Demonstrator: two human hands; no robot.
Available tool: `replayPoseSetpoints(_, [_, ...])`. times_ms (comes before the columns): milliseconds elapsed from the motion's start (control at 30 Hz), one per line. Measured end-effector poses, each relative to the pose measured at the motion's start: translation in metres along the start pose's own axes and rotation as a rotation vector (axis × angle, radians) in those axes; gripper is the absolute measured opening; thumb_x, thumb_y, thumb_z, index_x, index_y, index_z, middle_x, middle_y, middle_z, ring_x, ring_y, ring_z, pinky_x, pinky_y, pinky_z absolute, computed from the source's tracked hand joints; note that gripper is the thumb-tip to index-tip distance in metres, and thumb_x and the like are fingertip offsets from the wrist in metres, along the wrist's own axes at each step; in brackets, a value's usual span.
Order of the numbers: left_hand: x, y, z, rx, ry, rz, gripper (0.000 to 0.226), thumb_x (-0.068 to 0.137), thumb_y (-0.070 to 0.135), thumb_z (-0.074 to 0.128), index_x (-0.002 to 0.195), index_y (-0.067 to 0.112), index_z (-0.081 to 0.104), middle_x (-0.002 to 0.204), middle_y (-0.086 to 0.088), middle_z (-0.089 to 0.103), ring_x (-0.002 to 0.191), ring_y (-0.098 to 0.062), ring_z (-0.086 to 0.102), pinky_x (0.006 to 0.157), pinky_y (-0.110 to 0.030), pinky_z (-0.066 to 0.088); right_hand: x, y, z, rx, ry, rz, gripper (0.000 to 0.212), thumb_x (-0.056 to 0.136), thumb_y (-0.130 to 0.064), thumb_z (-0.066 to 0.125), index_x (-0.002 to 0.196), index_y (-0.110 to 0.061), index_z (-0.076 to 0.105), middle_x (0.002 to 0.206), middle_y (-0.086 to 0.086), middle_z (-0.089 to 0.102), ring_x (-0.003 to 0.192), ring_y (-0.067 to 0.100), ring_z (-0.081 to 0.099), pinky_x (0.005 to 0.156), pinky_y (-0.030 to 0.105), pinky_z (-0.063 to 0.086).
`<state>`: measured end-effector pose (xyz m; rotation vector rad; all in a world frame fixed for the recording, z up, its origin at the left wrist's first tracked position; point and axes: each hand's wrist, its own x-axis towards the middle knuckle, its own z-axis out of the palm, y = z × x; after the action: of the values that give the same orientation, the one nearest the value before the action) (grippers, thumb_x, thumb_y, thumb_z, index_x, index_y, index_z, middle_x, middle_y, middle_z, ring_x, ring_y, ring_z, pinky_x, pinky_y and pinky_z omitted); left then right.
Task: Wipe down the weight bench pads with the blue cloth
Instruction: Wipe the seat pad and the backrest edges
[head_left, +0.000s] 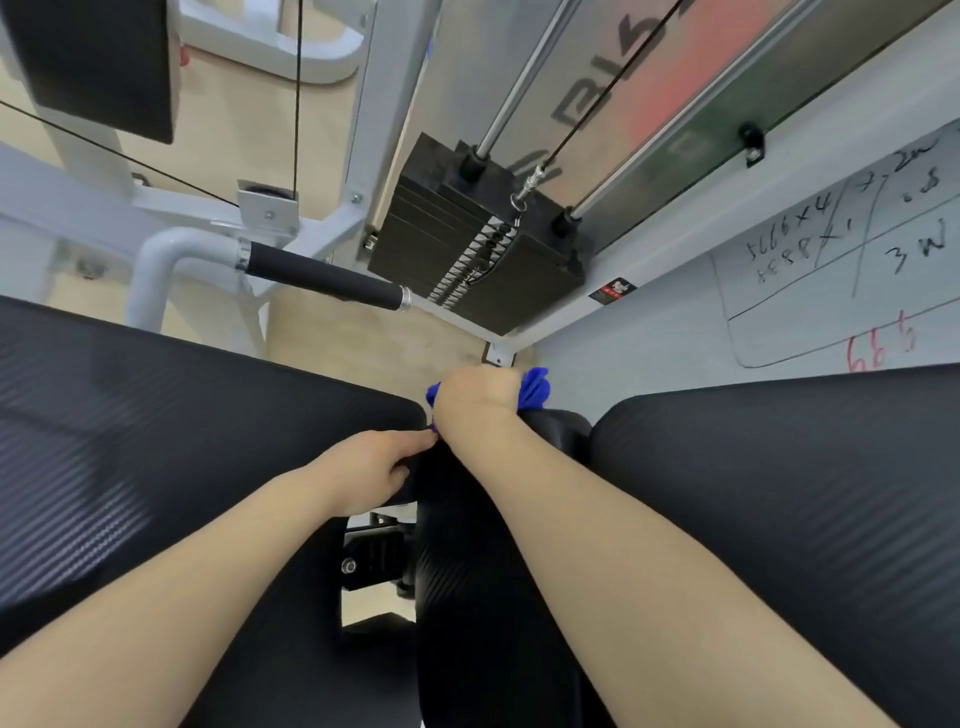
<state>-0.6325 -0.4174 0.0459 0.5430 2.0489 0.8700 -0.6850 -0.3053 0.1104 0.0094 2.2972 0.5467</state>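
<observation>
Clenched in the right hand (475, 400), the blue cloth (535, 387) is bunched into a wad, with folds spilling out on the far side of the fist and a sliver showing on the near-left edge. From where I watch, that fist presses the wad onto the far end of the narrow centre pad (467, 571), which runs back toward me under both forearms. Just beside the fist, on its near-left, the left hand (371, 470) curls over the same pad's edge, fingertips almost touching the cloth; I judge it a bracing hold, though I cannot tell how firmly it closes. Wide pads flank the grip: the left pad (156, 441) and the right pad (779, 493), both apart from the cloth. The risk I see is coverage: a wad this tight touches little surface, so strokes could leave streaks unwiped. The cloth could also slip off the rounded pad end, past the fist, and drop to the floor (363, 332). Beyond the grip sit a handle bar (322, 278) and weight stack (478, 260); an overlong push might knock knuckles there.
</observation>
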Motion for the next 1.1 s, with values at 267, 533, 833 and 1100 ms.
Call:
replayPoseSetpoints(267, [-0.01,0.067,0.0,0.28,-0.062,-0.142,0.075,0.095,0.025,0.044,0.148,0.006,-0.003,0.157,-0.004,-0.02,0.128,-0.028,0.044,0.101,-0.037,0.041,-0.07,0.077,-0.04,-0.018,0.065,0.143,0.027,0.092,-0.015,0.045,0.117,-0.015,0.056,0.118,0.001,0.058,0.11,0.021,0.053,0.084,0.027,0.036])
replayPoseSetpoints(533, [-0.039,0.124,0.016,0.013,0.329,0.178,0.067,0.092,0.003,0.038,0.15,0.023,0.01,0.159,0.01,0.004,0.142,-0.017,0.025,0.11,-0.033,0.035,-0.157,0.162,-0.059,-0.167,0.584,0.241,0.017,0.084,0.0,0.046,0.096,-0.012,0.046,0.064,-0.001,0.049,0.056,0.016,0.043,0.061,0.028,0.024])
replayPoseSetpoints(833, [-0.071,0.159,0.029,0.06,0.412,0.222,0.065,0.089,-0.004,0.037,0.149,0.016,0.018,0.158,0.002,0.012,0.143,-0.02,0.022,0.112,-0.027,0.024,-0.212,0.143,0.033,-0.155,0.721,-0.022,0.021,0.088,-0.018,0.047,0.105,-0.017,0.059,0.118,0.008,0.055,0.117,0.028,0.043,0.1,0.036,0.031])
replayPoseSetpoints(1100, [-0.098,0.193,0.032,0.007,0.457,0.184,0.062,0.092,0.002,0.04,0.149,0.016,0.019,0.157,-0.001,0.018,0.145,-0.016,0.02,0.115,-0.024,0.014,-0.265,0.181,0.03,-0.291,0.854,0.036,0.017,0.066,-0.028,0.071,0.08,-0.021,0.065,0.08,0.0,0.06,0.077,0.023,0.054,0.077,0.035,0.029])
